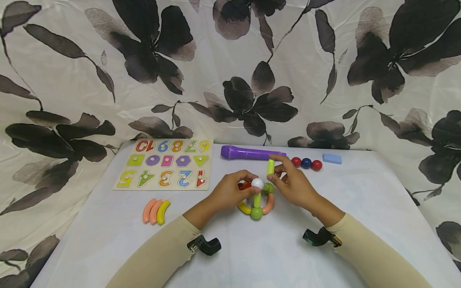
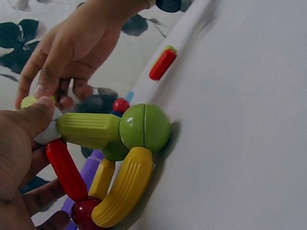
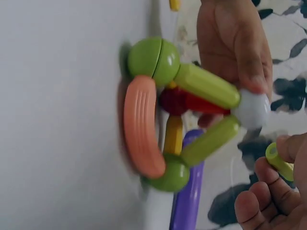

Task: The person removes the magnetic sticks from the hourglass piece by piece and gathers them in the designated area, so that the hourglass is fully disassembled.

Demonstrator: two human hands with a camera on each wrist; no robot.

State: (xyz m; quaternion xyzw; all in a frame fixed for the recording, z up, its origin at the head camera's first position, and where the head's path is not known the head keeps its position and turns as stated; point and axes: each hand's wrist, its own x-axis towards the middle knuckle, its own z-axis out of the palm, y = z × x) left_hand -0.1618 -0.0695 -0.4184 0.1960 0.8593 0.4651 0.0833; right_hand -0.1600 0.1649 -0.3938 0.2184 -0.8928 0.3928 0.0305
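Observation:
A small frame of balls and sticks stands on the table. Its base has a green ball (image 1: 256,213), another green ball (image 3: 171,173), a dark red ball (image 2: 85,213), a curved yellow piece (image 2: 125,188) and a curved orange piece (image 3: 141,125). Light green sticks (image 3: 207,85) and a red stick (image 2: 67,170) lean up to a white ball (image 1: 257,183) on top. My left hand (image 1: 231,187) pinches this white ball between thumb and fingers. To its right, my right hand (image 1: 296,186) pinches a separate light green stick (image 1: 271,167), held upright near the white ball, apart from it.
A number and shape puzzle board (image 1: 161,190) lies back left. Curved orange and yellow pieces (image 1: 154,211) are in front of it. Behind the frame lie a purple tube (image 1: 248,153), red and blue balls (image 1: 306,163) and a blue block (image 1: 331,159). A patterned cloth (image 1: 201,60) hangs behind.

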